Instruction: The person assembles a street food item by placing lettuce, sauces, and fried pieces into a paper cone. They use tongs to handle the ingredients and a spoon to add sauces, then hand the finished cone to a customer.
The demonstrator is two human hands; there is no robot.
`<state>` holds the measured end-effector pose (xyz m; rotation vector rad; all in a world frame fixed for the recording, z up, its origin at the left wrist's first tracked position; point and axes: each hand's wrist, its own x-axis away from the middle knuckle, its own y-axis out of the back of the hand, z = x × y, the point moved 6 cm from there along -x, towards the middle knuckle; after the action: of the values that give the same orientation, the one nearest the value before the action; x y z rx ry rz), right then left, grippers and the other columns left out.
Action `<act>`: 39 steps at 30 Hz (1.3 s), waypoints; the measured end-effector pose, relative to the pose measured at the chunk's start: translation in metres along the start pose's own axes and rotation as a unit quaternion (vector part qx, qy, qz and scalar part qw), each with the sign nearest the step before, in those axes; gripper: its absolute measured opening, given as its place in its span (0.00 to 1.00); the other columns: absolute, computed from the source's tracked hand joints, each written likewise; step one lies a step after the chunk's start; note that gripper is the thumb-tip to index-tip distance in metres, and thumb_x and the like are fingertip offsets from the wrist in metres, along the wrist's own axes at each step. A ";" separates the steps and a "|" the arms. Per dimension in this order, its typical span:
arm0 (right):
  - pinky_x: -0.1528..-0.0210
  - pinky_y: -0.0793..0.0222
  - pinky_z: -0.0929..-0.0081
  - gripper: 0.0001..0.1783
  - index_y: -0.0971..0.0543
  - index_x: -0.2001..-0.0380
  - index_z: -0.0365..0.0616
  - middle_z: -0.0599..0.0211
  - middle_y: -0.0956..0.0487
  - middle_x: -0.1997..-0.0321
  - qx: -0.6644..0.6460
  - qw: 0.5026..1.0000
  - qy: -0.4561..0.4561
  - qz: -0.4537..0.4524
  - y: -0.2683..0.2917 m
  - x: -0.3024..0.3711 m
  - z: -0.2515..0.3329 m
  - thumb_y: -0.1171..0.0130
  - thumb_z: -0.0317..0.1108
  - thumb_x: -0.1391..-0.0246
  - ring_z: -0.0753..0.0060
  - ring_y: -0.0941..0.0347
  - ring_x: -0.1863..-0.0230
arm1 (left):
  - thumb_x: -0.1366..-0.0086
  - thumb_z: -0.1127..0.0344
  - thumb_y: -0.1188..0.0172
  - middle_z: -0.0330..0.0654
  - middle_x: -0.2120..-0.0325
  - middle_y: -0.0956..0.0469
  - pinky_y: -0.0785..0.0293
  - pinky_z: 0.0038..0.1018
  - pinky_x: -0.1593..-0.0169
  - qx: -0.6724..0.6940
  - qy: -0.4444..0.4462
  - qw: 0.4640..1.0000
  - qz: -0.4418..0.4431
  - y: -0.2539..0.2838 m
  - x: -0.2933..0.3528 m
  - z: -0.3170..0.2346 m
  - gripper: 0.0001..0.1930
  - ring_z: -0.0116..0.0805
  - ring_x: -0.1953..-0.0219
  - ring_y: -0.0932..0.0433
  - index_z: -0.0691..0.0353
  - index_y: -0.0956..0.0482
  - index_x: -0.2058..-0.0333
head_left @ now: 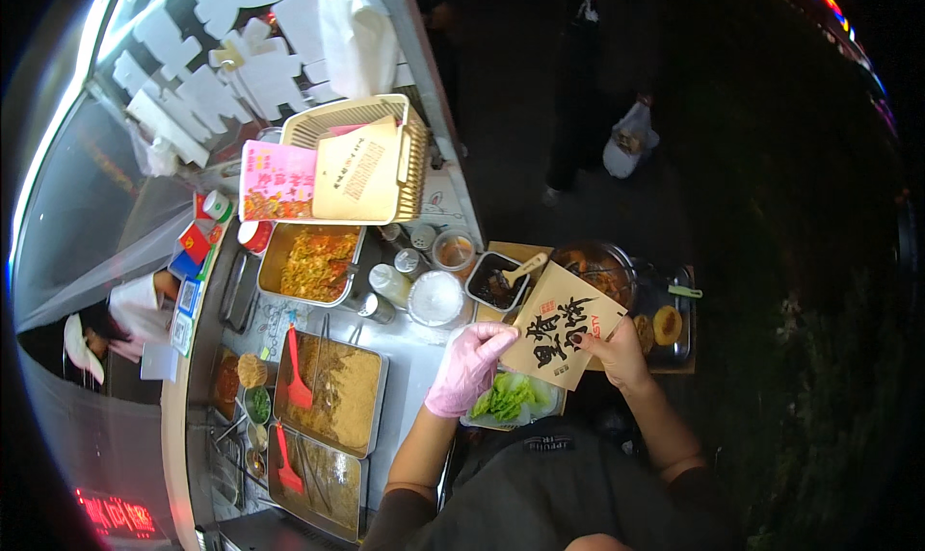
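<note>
paper bag (553, 334), held near the lettuce tray (545, 399), is pinched at opposite sides by the fingers of the left hand (474, 366) and right hand (619, 352), and should be gripped lightly without creasing.

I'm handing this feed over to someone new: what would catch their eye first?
First, the tan paper packet with bold black lettering, right of centre, held between the pink-gloved left hand and the bare right hand. Next, the two red spatulas in the metal trays at lower left. Above those, the cream basket with a pink packet at its front, upper left of centre.
</note>
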<state>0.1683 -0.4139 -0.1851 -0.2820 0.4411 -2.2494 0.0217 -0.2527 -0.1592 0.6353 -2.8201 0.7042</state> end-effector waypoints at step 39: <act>0.60 0.29 0.76 0.07 0.22 0.60 0.34 0.65 0.20 0.64 0.173 0.975 0.007 -0.138 0.119 0.060 -0.071 0.47 0.26 0.36 0.76 0.25 0.62 | 0.36 0.65 0.35 0.39 0.63 0.22 0.27 0.23 0.57 0.151 0.079 0.975 -0.140 -0.128 -0.068 0.186 0.15 0.25 0.62 0.24 0.64 0.26 0.54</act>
<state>0.1861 -0.5169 -0.2947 -0.1527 0.0105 -2.5497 0.1286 -0.4195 -0.2870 0.9559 -2.4324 1.0804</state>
